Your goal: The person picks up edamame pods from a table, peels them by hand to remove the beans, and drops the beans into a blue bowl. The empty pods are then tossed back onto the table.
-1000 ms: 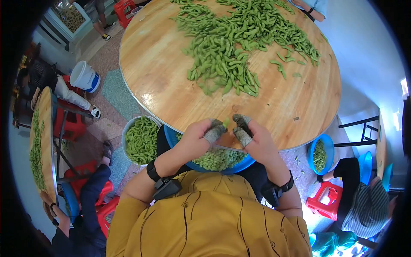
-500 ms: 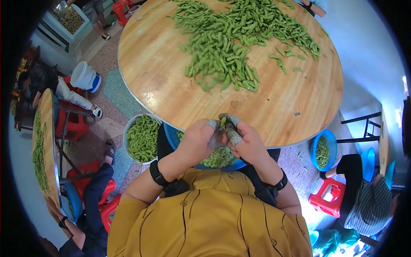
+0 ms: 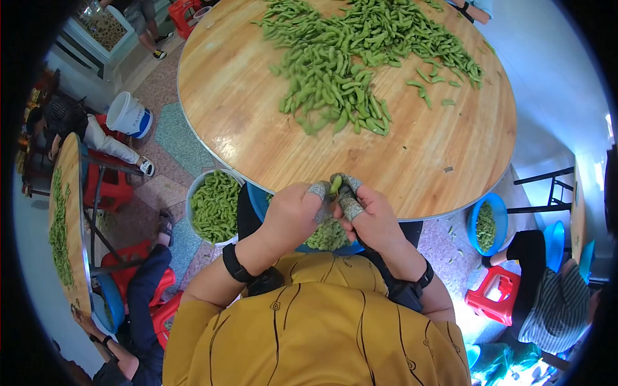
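Note:
Near the front edge of the round table, my left hand (image 3: pixel 293 207) and my right hand (image 3: pixel 374 217) are pinched close together. A green soybean pod (image 3: pixel 335 184) is held between them. Grey wraps cover some of the fingers and thumbs. Just below my hands, a blue basin (image 3: pixel 258 204) at my lap contains a heap of pale green beans (image 3: pixel 327 236), partly hidden by my hands. Beyond lies a large pile of soybean pods (image 3: pixel 335 90) on the wooden table (image 3: pixel 238 122).
Left of my lap stands a white tub of pods (image 3: pixel 215 207). A white bucket (image 3: pixel 129 116) is farther left. On the right are a blue basin (image 3: pixel 487 224) and a red stool (image 3: pixel 494 294). Other people sit at both sides, with a pod-covered table (image 3: pixel 76 212) at left.
The pod between my fingers shows larger and greener than before. My hands stay in almost the same place. At lower left, another person's hand has shifted slightly.

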The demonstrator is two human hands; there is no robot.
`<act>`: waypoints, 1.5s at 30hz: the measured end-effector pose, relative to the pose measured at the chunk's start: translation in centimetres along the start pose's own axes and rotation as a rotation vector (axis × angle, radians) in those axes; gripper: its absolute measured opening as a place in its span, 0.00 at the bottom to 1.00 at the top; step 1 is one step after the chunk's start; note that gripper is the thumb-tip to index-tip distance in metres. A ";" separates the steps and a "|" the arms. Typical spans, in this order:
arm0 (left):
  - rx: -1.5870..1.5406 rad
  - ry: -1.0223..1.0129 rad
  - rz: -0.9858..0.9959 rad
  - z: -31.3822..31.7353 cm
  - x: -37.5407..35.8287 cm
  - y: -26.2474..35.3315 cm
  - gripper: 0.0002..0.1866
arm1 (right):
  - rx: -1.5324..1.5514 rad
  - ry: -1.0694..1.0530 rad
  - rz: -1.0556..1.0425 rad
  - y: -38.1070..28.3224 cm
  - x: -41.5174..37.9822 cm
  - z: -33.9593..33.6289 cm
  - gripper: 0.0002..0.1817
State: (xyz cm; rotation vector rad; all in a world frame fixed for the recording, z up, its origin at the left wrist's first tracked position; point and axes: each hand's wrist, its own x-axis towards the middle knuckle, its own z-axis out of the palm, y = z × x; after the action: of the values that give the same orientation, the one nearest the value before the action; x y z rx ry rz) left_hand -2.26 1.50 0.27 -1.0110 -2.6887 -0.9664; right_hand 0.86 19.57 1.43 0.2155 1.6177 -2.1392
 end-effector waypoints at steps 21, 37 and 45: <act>-0.463 -0.247 -0.192 -1.4 -1.1 -0.8 0.04 | -1.101 0.209 -0.456 1.0 0.8 -1.0 0.14; 0.564 0.152 -0.751 -6.8 -13.4 -11.0 0.09 | -1.296 0.429 -0.787 -1.5 10.4 1.1 0.12; 0.016 0.242 -0.219 -5.1 -3.9 -4.1 0.17 | -1.086 0.325 -0.629 -2.6 8.0 1.2 0.12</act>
State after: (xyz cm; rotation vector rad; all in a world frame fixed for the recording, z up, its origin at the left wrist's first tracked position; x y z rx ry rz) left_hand -2.38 -6.15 0.93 -0.5621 -2.6340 -1.0265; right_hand -7.18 16.99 0.99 -0.3528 3.0722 -1.2574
